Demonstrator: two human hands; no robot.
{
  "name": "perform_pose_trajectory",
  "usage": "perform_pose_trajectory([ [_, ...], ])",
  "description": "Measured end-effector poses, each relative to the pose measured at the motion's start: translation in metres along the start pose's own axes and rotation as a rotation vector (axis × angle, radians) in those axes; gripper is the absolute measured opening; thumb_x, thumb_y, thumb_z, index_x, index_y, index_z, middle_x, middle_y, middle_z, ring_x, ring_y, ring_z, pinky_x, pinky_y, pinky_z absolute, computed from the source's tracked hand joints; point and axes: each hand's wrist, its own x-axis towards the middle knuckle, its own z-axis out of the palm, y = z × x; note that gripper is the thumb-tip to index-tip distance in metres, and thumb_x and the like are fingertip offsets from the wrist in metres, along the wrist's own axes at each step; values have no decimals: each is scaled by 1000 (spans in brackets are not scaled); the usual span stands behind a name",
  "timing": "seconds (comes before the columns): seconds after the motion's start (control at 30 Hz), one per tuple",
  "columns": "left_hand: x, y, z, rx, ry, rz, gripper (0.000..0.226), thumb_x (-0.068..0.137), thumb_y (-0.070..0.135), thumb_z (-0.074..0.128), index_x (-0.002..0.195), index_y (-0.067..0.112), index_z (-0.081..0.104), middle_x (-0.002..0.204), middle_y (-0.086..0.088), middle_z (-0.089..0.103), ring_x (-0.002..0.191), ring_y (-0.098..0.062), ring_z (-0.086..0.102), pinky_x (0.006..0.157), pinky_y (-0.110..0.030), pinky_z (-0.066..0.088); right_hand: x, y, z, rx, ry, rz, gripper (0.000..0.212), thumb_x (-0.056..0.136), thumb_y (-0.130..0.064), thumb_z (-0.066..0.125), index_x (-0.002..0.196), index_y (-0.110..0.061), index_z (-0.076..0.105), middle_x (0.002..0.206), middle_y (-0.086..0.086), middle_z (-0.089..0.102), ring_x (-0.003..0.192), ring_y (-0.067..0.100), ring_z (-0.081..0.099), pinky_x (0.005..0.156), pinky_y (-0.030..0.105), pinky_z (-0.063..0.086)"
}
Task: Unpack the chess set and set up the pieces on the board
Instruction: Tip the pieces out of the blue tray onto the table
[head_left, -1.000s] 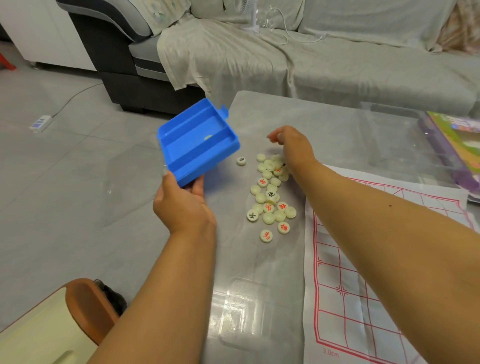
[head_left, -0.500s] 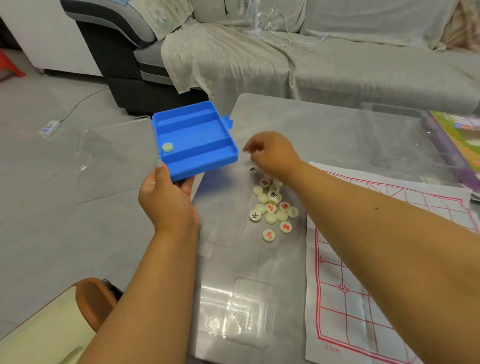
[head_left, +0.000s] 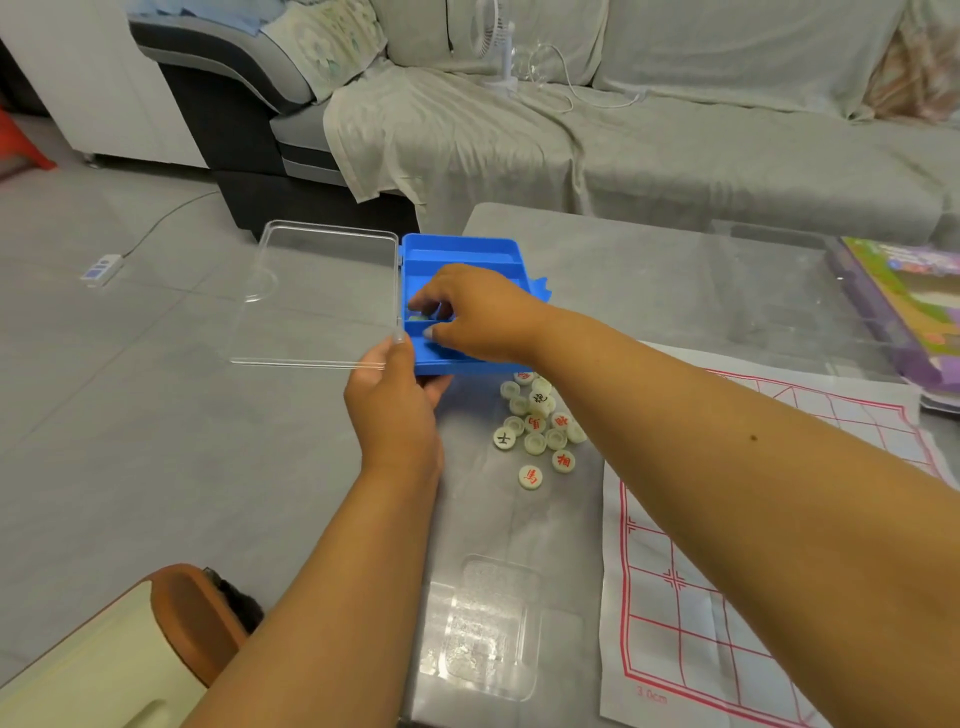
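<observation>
One last pale piece (head_left: 417, 316) lies in a channel of the blue box (head_left: 460, 255), and the right hand (head_left: 480, 312) reaches into the box with thumb and fingers bent toward it, apparently to lift it out; whether the fingertips already touch it cannot be told. The left hand (head_left: 392, 402) grips the box by its near left corner, thumb on top and fingers underneath, holding it fairly level just off the left edge of the desk (head_left: 649, 270), presumably so the piece stays put while the other hand fishes for it. The clear lid (head_left: 322, 296), hinged on the box's left side, lies swung fully open, out over the floor, leaving the channels reachable from above. The rest of the pieces (head_left: 540, 426) sit in a loose heap on the desk just behind and right of the box, some showing red or black characters and others lying blank side up. The paper board (head_left: 727, 597), printed with a red grid, lies spread at the desk's near right side, beside the heap and bearing no pieces, so setting up has not begun.
</observation>
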Motion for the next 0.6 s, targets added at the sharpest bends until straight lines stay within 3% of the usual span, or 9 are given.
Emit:
perform_pose_trajectory([
  [0.2, -5, -1, 4, 31, -22, -14, 21, 99, 14, 45, 97, 8, 66, 96, -11, 69, 98, -24, 68, 81, -37, 58, 4, 1, -4, 70, -39, 95, 25, 82, -28, 70, 101, -13, 61, 98, 2, 62, 89, 17, 57, 81, 28, 46],
  [0.3, -4, -2, 3, 41, -30, -19, 22, 99, 14, 46, 100, 6, 66, 97, -12, 69, 97, -24, 68, 79, -35, 58, 1, 7, -7, 223, -54, 124, 24, 77, -27, 76, 90, -16, 58, 88, 0, 60, 80, 13, 54, 77, 28, 47],
  [0.47, -4, -4, 3, 96, -30, -15, 20, 98, 16, 48, 98, 11, 67, 99, -12, 70, 94, -21, 69, 77, -33, 58, -3, 17, -3, 509, -54, 199, 22, 76, -25, 77, 85, -17, 59, 76, -5, 57, 73, 9, 50, 74, 25, 45],
  [0.6, -2, -7, 3, 116, -22, -18, 19, 98, 17, 48, 95, 13, 66, 99, -12, 70, 93, -21, 70, 77, -34, 58, -4, 22, 1, 566, -14, 192, 17, 78, -21, 76, 83, -17, 59, 77, -2, 58, 74, 10, 51, 75, 27, 47],
])
